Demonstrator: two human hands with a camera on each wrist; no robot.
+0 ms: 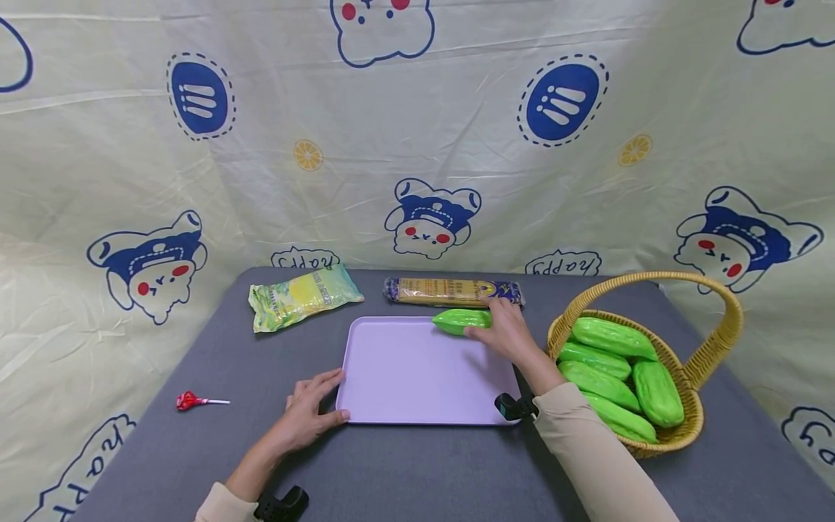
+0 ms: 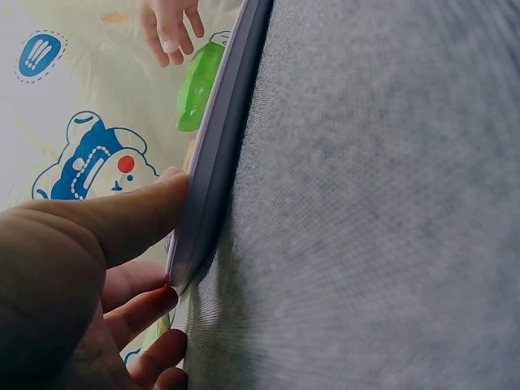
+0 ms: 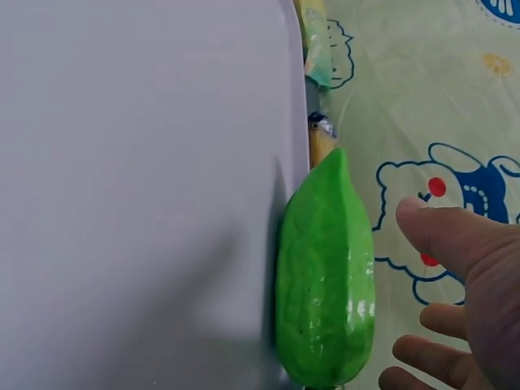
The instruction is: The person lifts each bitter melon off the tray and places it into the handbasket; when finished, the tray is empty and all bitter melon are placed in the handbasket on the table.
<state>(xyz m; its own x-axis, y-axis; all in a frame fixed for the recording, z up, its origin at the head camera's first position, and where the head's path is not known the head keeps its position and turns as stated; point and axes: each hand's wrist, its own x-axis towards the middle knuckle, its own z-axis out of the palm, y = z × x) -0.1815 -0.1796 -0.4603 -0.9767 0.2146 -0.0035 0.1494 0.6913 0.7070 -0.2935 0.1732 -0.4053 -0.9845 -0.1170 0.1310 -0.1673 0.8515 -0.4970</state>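
Note:
A lilac tray (image 1: pixel 424 377) lies flat in front of me. My left hand (image 1: pixel 306 413) touches its near left corner; in the left wrist view the thumb (image 2: pixel 154 203) meets the rim and the fingers lie loosely along the side. On the tray's far edge rests a green, pointed, lumpy vegetable like a bitter melon (image 3: pixel 325 284). Beside it is my right hand (image 1: pixel 509 333), its thumb (image 3: pixel 431 227) and fingers spread and apart from the vegetable in the right wrist view. From the head, this hand hides the vegetable's right end.
A wicker basket (image 1: pixel 694 413) with a tall handle stands at the right, holding several more green vegetables (image 1: pixel 600 388). Behind the tray lie a long yellow packet (image 1: pixel 437 291) and a green-yellow bag (image 1: pixel 303 297). A red lollipop (image 1: pixel 189 400) lies at the left.

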